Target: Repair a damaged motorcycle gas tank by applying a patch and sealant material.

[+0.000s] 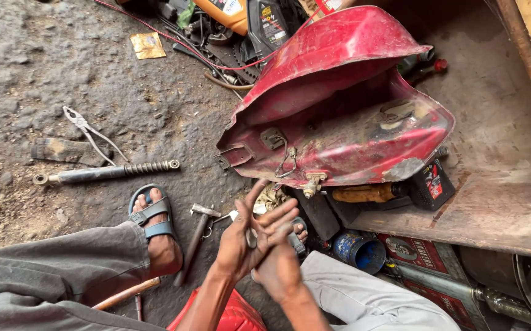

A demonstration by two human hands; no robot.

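Item: small metal part (252,238), pressed btwn left hand (244,242) (fingers splayed) & right hand (277,260), grasp hidden. Advice: keep it low over ground, near hammer (195,236).

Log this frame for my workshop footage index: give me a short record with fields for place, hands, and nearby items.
place: rough ground beside a low wooden platform
left hand: open, fingers spread, pressed against the right hand
right hand: against the left; a small metal part seems to sit between them
nearest: hammer
ahead: upturned red fuel tank
left side: shock absorber, pliers
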